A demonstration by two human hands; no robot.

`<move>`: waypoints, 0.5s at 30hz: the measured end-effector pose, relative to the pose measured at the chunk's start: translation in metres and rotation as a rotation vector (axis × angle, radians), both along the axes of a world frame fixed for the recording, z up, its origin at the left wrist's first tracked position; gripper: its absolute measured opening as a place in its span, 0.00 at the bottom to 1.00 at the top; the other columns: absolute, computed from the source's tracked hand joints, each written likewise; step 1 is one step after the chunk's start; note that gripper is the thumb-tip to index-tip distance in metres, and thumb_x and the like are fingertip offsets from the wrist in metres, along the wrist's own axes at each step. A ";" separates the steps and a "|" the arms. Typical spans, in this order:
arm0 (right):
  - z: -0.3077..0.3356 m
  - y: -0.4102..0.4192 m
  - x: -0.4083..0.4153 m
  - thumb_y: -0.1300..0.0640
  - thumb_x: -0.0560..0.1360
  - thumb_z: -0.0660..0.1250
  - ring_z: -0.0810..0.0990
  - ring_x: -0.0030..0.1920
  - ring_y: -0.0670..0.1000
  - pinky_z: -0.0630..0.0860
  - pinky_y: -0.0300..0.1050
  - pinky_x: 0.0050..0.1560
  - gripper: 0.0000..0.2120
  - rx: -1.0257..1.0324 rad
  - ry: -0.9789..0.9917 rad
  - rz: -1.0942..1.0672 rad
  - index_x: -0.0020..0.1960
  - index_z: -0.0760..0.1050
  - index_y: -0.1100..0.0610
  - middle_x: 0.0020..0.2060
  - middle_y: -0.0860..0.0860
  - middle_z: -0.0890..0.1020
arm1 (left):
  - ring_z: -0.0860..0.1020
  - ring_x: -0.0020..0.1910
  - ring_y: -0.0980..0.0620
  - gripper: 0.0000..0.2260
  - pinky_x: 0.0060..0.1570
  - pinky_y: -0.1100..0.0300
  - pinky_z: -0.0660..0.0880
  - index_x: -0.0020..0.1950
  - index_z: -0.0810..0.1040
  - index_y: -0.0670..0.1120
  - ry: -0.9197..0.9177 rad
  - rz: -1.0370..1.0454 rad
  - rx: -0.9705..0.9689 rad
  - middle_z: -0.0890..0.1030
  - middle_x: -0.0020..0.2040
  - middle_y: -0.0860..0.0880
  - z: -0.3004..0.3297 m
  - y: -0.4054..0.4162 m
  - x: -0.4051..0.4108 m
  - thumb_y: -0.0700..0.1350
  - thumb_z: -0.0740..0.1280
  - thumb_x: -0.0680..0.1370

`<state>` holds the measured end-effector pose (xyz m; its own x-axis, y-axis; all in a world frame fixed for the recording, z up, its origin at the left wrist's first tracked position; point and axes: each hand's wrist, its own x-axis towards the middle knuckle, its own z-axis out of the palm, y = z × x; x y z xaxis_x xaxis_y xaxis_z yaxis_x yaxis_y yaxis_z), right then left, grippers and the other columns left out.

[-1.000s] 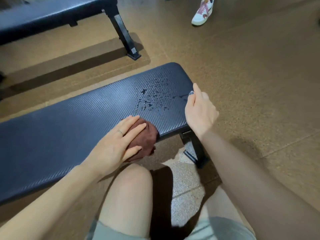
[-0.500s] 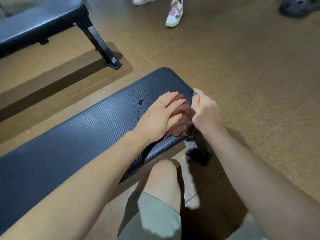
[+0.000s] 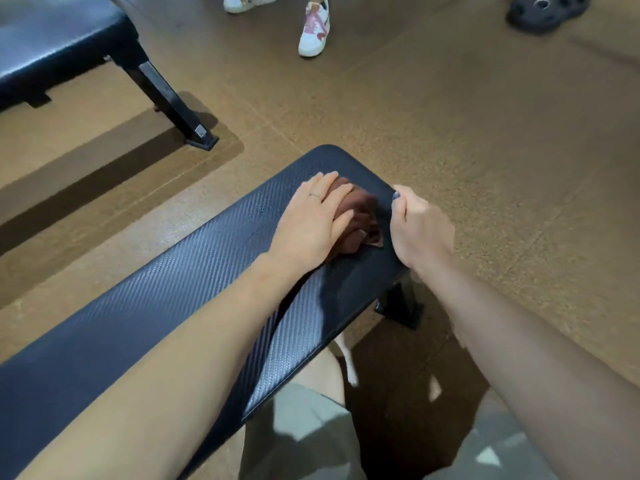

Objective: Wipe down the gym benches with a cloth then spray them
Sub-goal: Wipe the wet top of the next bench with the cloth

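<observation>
I have a single view, from the camera on the wearer's head, tilted forward and down over a dark padded bench [image 3: 180, 306] that runs from lower left up to frame centre. It sits close: both forearms enter from the bottom edge, and the left hand [image 3: 311, 223] and right hand [image 3: 419, 226] land mid-frame at the bench's far end. The wide lens also takes in brown floor [image 3: 485, 150], a second bench [image 3: 59, 39] at top left and someone's sneakers [image 3: 313, 29] along the top edge.
</observation>
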<state>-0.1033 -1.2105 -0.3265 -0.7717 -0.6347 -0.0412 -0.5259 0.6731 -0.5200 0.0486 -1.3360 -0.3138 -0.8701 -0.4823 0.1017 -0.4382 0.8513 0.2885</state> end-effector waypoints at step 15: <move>0.007 0.002 0.001 0.53 0.86 0.49 0.70 0.45 0.56 0.62 0.49 0.48 0.18 0.044 -0.043 -0.059 0.65 0.76 0.50 0.52 0.55 0.82 | 0.66 0.76 0.39 0.24 0.76 0.42 0.63 0.77 0.71 0.45 0.010 -0.033 0.036 0.67 0.78 0.42 -0.007 -0.026 0.074 0.55 0.57 0.84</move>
